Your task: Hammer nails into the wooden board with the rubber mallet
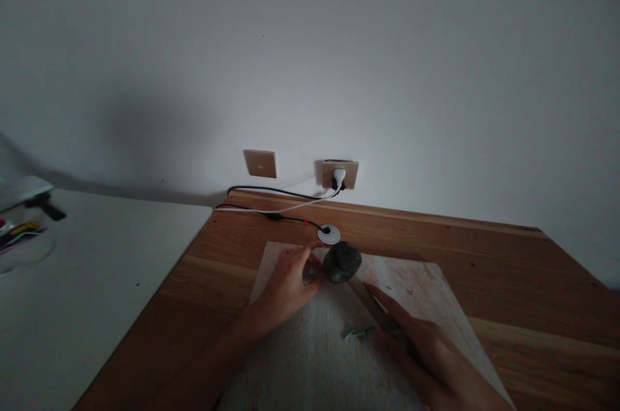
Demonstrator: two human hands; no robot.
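Note:
A rubber mallet (343, 262) with a dark, round head is in my right hand (426, 346), whose fingers are wrapped around its handle. The handle slants down to the right, and the head hangs over the far part of a pale, worn board (285, 359). Just left of the mallet head, my left hand (290, 278) is closed with thumb and fingers curled. A small greyish thing shows between those fingers, too dim to name. Several thin, pale green pieces (358, 333) lie on the board, left of my right hand.
The board rests on a brown wooden desk (208, 282) against a white wall. Behind it are a round cable grommet (329, 234), cables (281, 209) and a wall socket (340, 174) with a white plug. A white table (121, 256) at left bears assorted items.

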